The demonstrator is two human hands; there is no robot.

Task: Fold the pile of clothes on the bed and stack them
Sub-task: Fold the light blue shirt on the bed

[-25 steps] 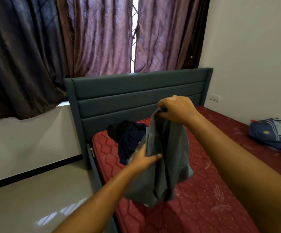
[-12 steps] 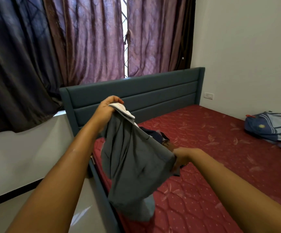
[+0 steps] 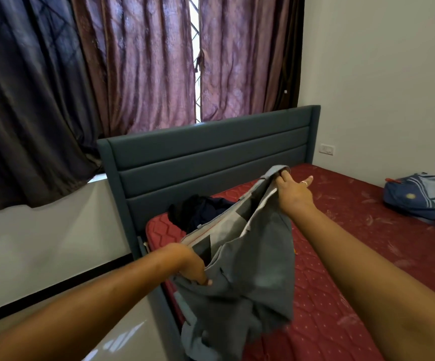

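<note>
Through the head camera we count one grey garment (image 3: 250, 277), one dark heap of clothes (image 3: 200, 212) and one backpack (image 3: 424, 196). The garment hangs before the headboard (image 3: 211, 157), the heap lies at its foot, and the backpack is well off to its right. Our left grip (image 3: 190, 264) curls round the garment's edge. Our right grip (image 3: 293, 190), higher, pinches the waistband, with the other fingers straight.

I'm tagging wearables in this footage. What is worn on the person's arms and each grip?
The left forearm and right forearm are bare: no sleeve, watch or glove in view. The right grip wears a thin pale ring on one finger; the left grip shows nothing worn.
</note>
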